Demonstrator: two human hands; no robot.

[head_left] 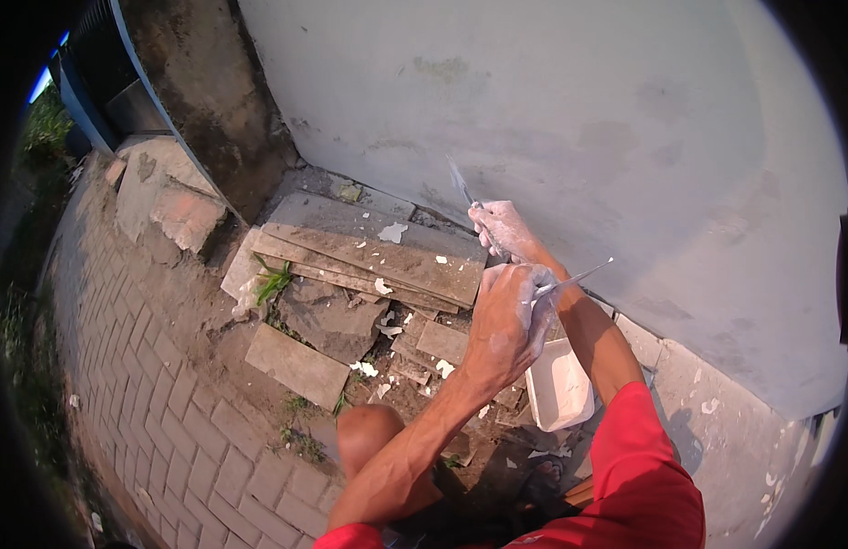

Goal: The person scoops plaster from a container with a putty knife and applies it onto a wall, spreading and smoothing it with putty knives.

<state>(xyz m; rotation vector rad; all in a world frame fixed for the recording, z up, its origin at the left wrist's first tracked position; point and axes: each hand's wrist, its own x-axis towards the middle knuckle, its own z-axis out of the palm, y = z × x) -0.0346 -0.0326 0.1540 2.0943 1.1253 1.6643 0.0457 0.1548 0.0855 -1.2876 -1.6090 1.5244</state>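
My right hand point(506, 229), dusted white, is closed round the handle of a putty knife point(460, 183). Its blade points up and left, close to the grey-white wall point(579, 110); whether it touches the wall I cannot tell. Nearer to me, my left hand point(515, 316) crosses in front of my right forearm. Its whitened fingers are closed on a thin scraper point(579, 276), seen nearly edge-on and sticking out to the right with white material at its tip. Below the hands sits a white rectangular tub point(559, 389) with pale residue inside.
Stacked boards or slabs point(378, 261) and broken tiles point(300, 366) lie along the wall's foot, strewn with white flakes point(393, 232). Herringbone paving point(195, 448) spreads at the left. A concrete chunk point(188, 218) lies by a stained pillar point(209, 101). My bent knee point(367, 439) is below.
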